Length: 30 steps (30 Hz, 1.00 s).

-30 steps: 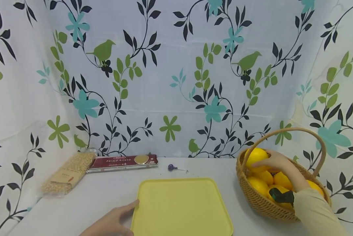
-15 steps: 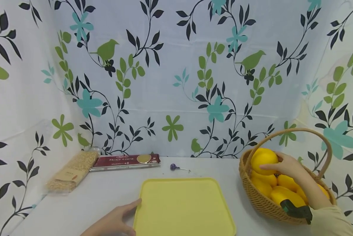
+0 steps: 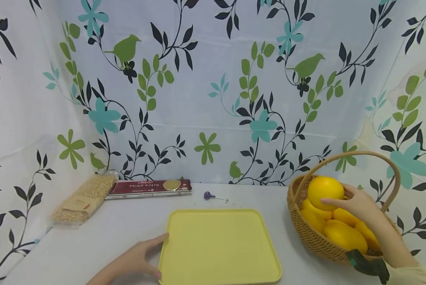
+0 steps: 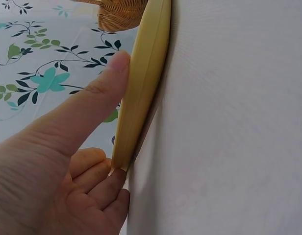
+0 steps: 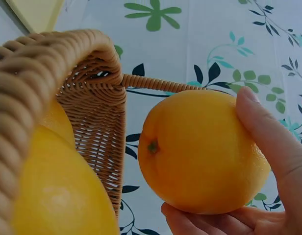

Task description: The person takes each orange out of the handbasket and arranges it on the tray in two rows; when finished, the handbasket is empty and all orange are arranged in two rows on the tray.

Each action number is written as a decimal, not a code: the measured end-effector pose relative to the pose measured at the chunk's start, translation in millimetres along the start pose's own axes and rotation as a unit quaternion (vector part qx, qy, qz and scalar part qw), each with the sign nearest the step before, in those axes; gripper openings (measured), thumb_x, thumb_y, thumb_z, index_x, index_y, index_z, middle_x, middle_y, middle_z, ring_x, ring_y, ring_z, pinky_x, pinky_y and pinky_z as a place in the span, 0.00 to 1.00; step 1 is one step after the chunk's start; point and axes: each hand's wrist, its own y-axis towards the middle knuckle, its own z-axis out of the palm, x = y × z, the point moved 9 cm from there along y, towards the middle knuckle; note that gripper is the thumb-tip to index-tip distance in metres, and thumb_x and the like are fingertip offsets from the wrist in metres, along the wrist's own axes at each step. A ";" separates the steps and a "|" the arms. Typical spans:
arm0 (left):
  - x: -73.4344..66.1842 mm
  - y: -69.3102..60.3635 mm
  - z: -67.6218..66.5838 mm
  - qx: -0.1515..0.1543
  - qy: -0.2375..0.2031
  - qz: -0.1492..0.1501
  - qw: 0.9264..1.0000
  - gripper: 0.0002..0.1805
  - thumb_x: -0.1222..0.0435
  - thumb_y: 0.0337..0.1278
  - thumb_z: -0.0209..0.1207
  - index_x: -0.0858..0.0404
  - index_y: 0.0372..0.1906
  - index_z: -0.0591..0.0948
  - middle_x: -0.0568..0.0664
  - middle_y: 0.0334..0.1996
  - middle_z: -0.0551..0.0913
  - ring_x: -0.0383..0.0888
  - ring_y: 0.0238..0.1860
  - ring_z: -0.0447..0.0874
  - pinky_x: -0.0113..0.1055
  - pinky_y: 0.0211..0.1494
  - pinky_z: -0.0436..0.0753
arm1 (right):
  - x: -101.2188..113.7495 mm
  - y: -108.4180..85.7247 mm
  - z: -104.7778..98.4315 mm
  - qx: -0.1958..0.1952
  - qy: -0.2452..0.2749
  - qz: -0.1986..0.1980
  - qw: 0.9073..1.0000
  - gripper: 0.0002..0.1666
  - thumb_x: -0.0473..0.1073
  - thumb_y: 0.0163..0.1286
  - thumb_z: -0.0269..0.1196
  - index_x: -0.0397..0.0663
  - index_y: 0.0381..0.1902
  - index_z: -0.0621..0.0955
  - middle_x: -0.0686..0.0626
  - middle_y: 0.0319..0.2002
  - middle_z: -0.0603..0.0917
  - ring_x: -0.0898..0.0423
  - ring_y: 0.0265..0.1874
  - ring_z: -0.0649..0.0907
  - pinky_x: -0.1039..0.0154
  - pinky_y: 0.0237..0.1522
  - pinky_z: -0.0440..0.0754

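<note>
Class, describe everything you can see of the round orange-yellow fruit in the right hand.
The round orange-yellow fruit looks like an orange: smooth, faintly glossy skin, with a small greenish stem spot on one side. It appears whole. The person's bare right hand grips it between thumb and fingers, clear of the yellow fruit in the brown woven wicker basket. Only the hand visibly touches it.

We get soft, even, fairly bright light in the head view, with a faint shadow left of the basket (image 3: 310, 239). Our left wrist view is dimmer, a grey shadow edging the yellow tray (image 4: 146, 73). In the right wrist view, the nearest fruit (image 5: 62, 186) blurs (pale glare marks its skin).
</note>
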 end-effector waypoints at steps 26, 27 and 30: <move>11.1 -1.6 7.4 0.029 -0.127 -0.075 0.989 0.51 0.56 0.34 0.69 0.66 0.66 0.56 0.61 0.65 0.57 0.61 0.63 0.51 0.58 0.60 0.51 | 35.4 -27.3 3.1 -0.068 0.071 -0.065 0.993 0.53 0.53 0.54 0.66 0.35 0.67 0.51 0.29 0.59 0.62 0.33 0.53 0.67 0.44 0.46 0.74; 11.0 -1.2 7.1 0.030 -0.118 -0.070 0.990 0.51 0.56 0.34 0.69 0.66 0.67 0.56 0.60 0.65 0.57 0.61 0.63 0.51 0.57 0.61 0.52 | 37.0 -27.2 3.9 -0.066 0.078 -0.067 0.993 0.53 0.52 0.54 0.66 0.35 0.67 0.52 0.29 0.58 0.63 0.34 0.52 0.68 0.47 0.44 0.76; 10.9 0.0 5.0 0.028 -0.090 -0.051 0.994 0.51 0.55 0.34 0.69 0.65 0.67 0.57 0.58 0.65 0.58 0.53 0.63 0.53 0.51 0.62 0.55 | 44.1 -26.2 9.1 -0.053 0.092 -0.071 0.992 0.51 0.52 0.55 0.65 0.35 0.66 0.53 0.30 0.58 0.64 0.35 0.52 0.69 0.52 0.41 0.79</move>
